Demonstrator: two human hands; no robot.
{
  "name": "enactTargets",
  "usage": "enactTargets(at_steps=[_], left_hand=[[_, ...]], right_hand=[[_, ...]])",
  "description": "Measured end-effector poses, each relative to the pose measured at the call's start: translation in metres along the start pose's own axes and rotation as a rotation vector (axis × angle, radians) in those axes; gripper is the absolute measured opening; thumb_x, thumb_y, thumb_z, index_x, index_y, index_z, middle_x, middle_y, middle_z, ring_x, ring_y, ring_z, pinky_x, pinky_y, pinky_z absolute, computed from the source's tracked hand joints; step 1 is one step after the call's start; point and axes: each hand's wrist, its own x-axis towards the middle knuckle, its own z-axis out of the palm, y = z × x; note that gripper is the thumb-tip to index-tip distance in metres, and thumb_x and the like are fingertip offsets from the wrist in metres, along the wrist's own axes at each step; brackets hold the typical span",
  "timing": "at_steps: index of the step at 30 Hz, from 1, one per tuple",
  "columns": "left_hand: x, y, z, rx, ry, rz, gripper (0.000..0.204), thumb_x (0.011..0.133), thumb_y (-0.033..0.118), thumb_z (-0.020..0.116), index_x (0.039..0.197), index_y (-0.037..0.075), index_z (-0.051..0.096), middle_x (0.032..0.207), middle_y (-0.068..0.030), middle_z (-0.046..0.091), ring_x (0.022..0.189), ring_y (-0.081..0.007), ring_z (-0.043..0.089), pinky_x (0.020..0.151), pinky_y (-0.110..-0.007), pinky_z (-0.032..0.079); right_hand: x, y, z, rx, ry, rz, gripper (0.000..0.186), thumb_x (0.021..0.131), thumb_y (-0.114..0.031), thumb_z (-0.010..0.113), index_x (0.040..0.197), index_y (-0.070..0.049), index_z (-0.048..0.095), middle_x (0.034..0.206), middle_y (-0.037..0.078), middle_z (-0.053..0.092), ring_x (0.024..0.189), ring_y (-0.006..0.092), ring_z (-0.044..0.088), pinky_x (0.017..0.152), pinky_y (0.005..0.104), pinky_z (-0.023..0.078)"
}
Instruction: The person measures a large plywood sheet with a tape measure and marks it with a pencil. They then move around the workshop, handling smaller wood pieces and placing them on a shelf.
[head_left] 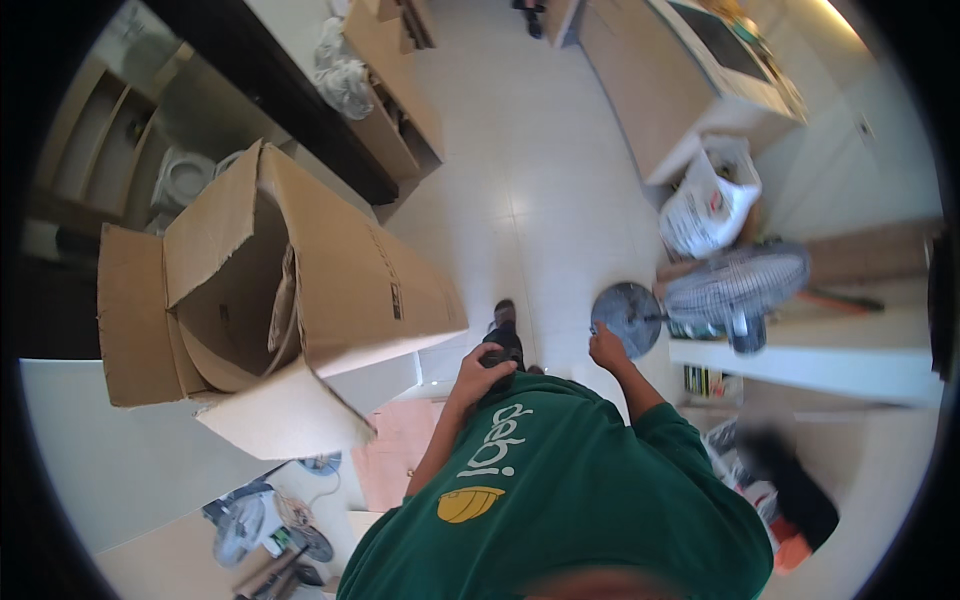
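My left hand (480,375) is in front of my left thigh, its fingers curled against something dark. I cannot tell that dark thing from the black trouser leg (513,343) behind it. Out to the right, my right hand (605,347) is closed, with a small thing at its fingertips too tiny to name. Beyond that hand lies the round grey base (627,312) of a standing fan (735,285). A tall open cardboard box (370,285) stands to the left, apart from my left hand, its flaps spread.
A white plastic bag (712,200) leans by a wooden cabinet (650,85) at the right. Another cabinet (400,130) with clear plastic wrap (342,75) is far left. Tools and cables (290,520) lie behind on the left. Pale tiles (500,160) cover the floor.
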Motion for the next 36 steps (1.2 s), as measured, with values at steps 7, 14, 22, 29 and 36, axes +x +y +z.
enactTargets(at_steps=[7,14,22,29,36], left_hand=[[0.133,0.089,-0.034,-0.370,0.052,0.011,0.048,0.075,0.021,0.081,0.116,0.003,0.062,0.102,-0.0078,0.066,0.089,-0.0158,0.064,0.079,-0.030,0.054],[0.233,0.128,-0.098,-0.911,0.133,0.111,0.042,0.088,0.029,0.066,0.122,0.006,0.056,0.115,-0.0151,0.064,0.100,-0.0283,0.067,0.071,-0.038,0.058],[0.395,0.164,-0.090,-1.366,0.298,0.018,0.052,0.086,0.047,0.066,0.121,0.010,0.058,0.112,-0.0137,0.066,0.097,-0.0303,0.065,0.083,-0.045,0.053],[0.561,0.284,-0.047,-1.138,0.265,-0.247,0.050,0.087,0.038,0.068,0.122,0.004,0.055,0.110,-0.0181,0.066,0.093,-0.0315,0.067,0.080,-0.044,0.058],[0.690,0.387,-0.032,-1.083,0.024,-0.171,0.043,0.089,0.033,0.067,0.121,0.005,0.057,0.107,-0.0134,0.067,0.089,-0.0248,0.067,0.080,-0.039,0.057]], right_hand=[[0.219,-0.125,-0.037,0.017,-0.071,-0.203,0.034,0.088,-0.025,0.053,0.103,0.002,0.066,0.102,0.029,0.066,0.097,0.0464,0.063,0.088,0.0516,0.050],[0.349,-0.017,-0.097,0.135,-0.061,0.127,0.029,0.082,-0.023,0.059,0.086,0.005,0.066,0.078,0.026,0.066,0.068,0.0375,0.067,0.063,0.0483,0.053],[0.465,0.027,-0.168,0.154,-0.201,0.274,0.024,0.086,-0.024,0.061,0.088,0.000,0.066,0.076,0.017,0.066,0.064,0.0312,0.065,0.055,0.0441,0.052],[0.640,-0.182,-0.312,0.110,-0.129,-0.175,0.060,0.076,-0.042,0.076,0.116,0.001,0.063,0.095,0.019,0.069,0.088,0.0295,0.067,0.080,0.0399,0.053],[0.677,-0.410,-0.385,0.186,-0.592,-0.549,0.089,0.068,-0.045,0.084,0.137,-0.002,0.047,0.120,0.023,0.063,0.110,0.0364,0.063,0.094,0.0403,0.050]])
